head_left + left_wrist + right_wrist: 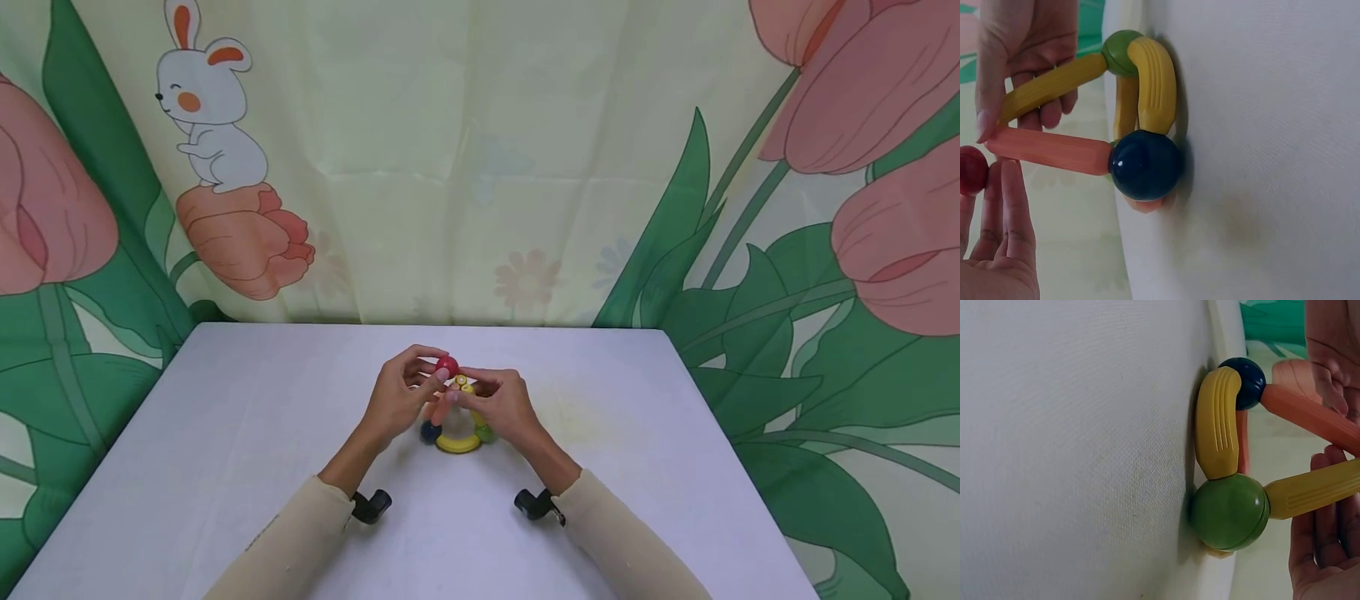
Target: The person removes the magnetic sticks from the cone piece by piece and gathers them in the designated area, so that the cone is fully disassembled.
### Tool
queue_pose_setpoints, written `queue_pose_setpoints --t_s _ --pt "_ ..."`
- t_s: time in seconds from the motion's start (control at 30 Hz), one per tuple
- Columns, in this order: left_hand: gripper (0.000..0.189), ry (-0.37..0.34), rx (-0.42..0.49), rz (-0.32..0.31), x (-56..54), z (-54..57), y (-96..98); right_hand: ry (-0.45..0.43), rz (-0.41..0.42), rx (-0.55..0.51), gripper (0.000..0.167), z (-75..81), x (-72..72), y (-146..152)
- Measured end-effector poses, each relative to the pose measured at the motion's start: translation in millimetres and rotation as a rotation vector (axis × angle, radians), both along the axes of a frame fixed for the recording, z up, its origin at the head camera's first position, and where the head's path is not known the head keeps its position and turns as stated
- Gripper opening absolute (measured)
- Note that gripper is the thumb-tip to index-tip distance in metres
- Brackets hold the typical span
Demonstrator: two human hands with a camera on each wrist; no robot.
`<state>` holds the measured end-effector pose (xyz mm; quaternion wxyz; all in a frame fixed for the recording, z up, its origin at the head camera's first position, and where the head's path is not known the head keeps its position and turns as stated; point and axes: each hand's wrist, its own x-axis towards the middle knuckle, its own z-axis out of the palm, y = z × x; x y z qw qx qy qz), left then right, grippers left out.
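A small frame of ball-and-stick toy pieces stands on the table. At its base, a dark blue ball [1146, 165] and a green ball [1230, 511] are joined by a curved yellow stick [458, 444]. An orange stick [1054, 150] slants up from the blue ball, and a straight yellow stick [1316, 489] rises from the green one. My left hand [395, 397] holds a red ball [447, 365] between thumb and fingers, beside the frame's top. With thumb and fingers, my right hand [504, 406] pinches the upper stick ends, where yellow round ends [461, 380] show.
The frame stands near the middle of a white table [262, 433]. Behind the table's far edge hangs a curtain [465, 167] printed with tulips and a rabbit. Each wrist carries a black camera [372, 506] close above the tabletop.
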<state>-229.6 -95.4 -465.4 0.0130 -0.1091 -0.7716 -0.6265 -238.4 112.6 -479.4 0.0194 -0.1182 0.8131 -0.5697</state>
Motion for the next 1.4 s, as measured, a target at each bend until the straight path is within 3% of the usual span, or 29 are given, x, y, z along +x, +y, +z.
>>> queue_pose_setpoints --t_s 0.27,0.5,0.83,1.13,1.4 --pt "0.034 -0.015 0.04 -0.011 1.2 1.6 -4.2 -0.002 -0.005 -0.013 0.044 3.8 1.2 -0.4" --pt "0.036 -0.001 -0.02 0.064 1.0 0.6 -26.7 0.014 0.001 0.002 0.042 3.3 -1.3 0.2" --pt "0.043 0.002 -0.246 0.169 -1.0 -5.6 -92.0 0.005 -0.007 -0.024 0.04 2.8 0.9 0.9" --pt "0.048 -0.044 -0.456 0.255 -17.9 -12.1 -163.6 0.004 0.004 -0.011 0.042 2.0 1.8 0.5" --pt "0.052 -0.103 -0.562 0.285 -31.2 -26.0 -204.5 -0.011 0.007 -0.012 0.039 3.0 2.7 0.0"
